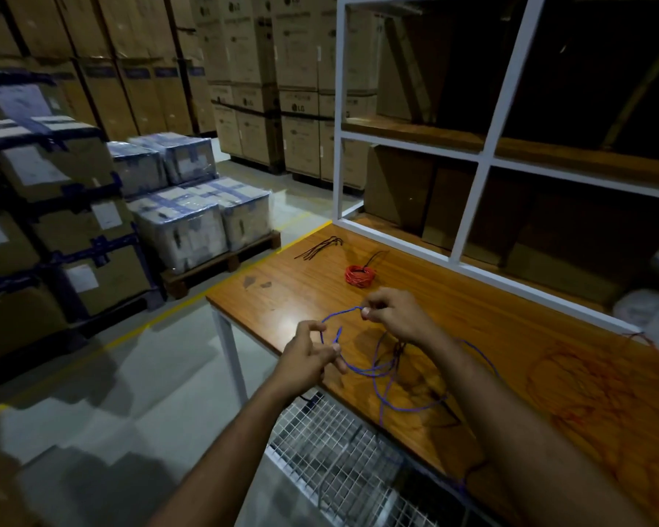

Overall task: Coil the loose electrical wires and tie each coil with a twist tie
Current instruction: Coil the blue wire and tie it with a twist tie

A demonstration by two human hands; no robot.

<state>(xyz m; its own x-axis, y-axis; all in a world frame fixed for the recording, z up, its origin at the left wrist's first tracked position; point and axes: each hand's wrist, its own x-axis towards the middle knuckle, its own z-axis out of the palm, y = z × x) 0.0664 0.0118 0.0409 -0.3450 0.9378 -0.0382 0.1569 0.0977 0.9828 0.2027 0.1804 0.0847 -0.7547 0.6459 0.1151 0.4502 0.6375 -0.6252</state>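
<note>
A loose blue wire point(387, 374) loops over the near edge of the wooden table point(491, 336). My left hand point(307, 361) pinches the wire near its free end, just off the table's corner. My right hand point(394, 313) pinches a small bend of the same wire above the tabletop. A red wire coil point(359, 276), bound with a black tie, lies farther back. Several black twist ties point(320, 247) lie near the far corner. A loose red wire point(583, 378) sprawls on the table at the right, dim in shadow. A thin black wire point(398, 349) lies under the blue loops.
A white shelf frame point(468, 218) with cardboard boxes stands along the table's back edge. A wire-mesh basket point(339, 454) sits below the table front. Wrapped boxes on a pallet point(202, 226) and stacked cartons point(267, 89) fill the floor to the left and behind.
</note>
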